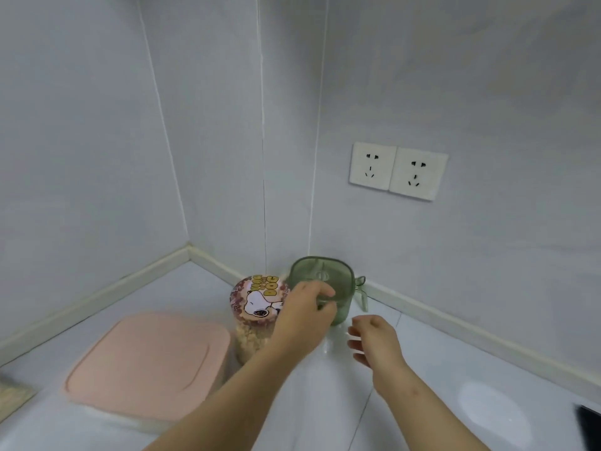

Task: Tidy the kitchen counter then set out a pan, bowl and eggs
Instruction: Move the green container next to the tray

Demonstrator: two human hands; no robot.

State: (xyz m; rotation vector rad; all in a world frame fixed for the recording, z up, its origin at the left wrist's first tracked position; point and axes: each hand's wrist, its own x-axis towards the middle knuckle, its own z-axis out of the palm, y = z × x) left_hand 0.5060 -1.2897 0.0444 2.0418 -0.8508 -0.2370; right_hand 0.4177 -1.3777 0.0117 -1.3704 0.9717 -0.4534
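Note:
A green see-through container (328, 278) with a lid and a small side handle stands in the counter's back corner. My left hand (305, 312) grips its near left side, fingers curled round the rim. My right hand (374, 338) hovers just right of and in front of the container, fingers loosely curled and holding nothing. Left of the container stands a jar (257, 301) with a cartoon dog on its lid and pale contents. A pink-lidded box (146, 362) lies flat at the near left.
The white counter (439, 369) meets grey walls in a corner. Two wall sockets (398, 170) sit on the right wall above the counter. A dark object (590, 428) shows at the right edge, and a pale woven thing (13, 395) at the left edge.

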